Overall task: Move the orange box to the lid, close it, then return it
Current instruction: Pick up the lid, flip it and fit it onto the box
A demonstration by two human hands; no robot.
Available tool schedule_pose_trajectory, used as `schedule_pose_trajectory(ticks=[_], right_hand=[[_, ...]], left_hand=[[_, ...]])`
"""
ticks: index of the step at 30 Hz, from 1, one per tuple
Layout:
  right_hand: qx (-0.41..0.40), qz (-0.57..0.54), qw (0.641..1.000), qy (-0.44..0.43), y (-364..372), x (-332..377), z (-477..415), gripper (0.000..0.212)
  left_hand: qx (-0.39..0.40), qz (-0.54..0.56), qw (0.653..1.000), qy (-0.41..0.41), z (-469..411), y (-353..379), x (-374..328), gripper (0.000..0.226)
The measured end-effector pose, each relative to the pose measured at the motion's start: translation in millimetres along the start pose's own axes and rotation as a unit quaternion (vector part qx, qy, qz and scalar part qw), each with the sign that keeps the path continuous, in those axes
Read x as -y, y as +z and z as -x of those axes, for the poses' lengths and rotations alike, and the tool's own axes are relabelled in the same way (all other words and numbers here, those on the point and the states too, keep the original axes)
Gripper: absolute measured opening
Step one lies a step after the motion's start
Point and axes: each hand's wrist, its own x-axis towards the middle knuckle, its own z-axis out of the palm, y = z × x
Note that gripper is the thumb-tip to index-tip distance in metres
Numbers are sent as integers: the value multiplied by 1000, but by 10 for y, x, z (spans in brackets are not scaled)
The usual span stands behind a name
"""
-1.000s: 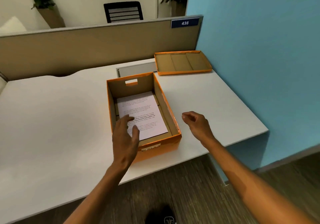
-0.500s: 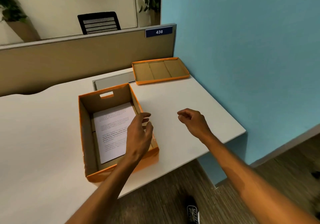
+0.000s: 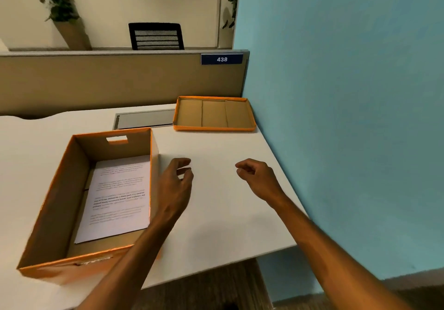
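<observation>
The orange box (image 3: 62, 201) stands open on the white desk at the near left, with a printed sheet of paper (image 3: 117, 197) lying flat inside. Its orange lid (image 3: 213, 114) lies upside down at the desk's far right corner, against the blue wall. My left hand (image 3: 174, 185) hovers just right of the box's right wall, fingers curled and apart, holding nothing. Further right, my right hand (image 3: 258, 177) hangs over bare desk with loosely bent fingers, also holding nothing.
A grey cable flap (image 3: 144, 119) is set into the desk (image 3: 216, 201) left of the lid. A beige partition (image 3: 108, 81) with a "438" sign (image 3: 221, 59) closes the back. The blue wall (image 3: 348, 117) bounds the right side. The desk's front edge is near.
My left hand has come out of the box and now sits to the right of its wall. The view has swung, so the box appears further left. The right hand stayed over the desk.
</observation>
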Motion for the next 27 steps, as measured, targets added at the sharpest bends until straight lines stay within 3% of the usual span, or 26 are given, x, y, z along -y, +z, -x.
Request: schedule_pose_trajectory(ticks=[4, 15, 24, 27], right_hand=[[26, 13, 1000, -7, -188, -101, -327, 22], [-11, -6, 999, 43, -250, -438, -1549, 16], [-90, 38, 985, 145, -180, -883, -2766, 31], [-107, 61, 977, 174, -151, -1118, -3136, 43]], left_hand=[[-11, 37, 998, -54, -149, 227, -20, 30], [-30, 122, 973, -191, -1254, 717, 316, 40], [-17, 70, 955, -286, -2585, 1098, 926, 64], [-20, 0, 956, -292, -3011, 1185, 1160, 71]])
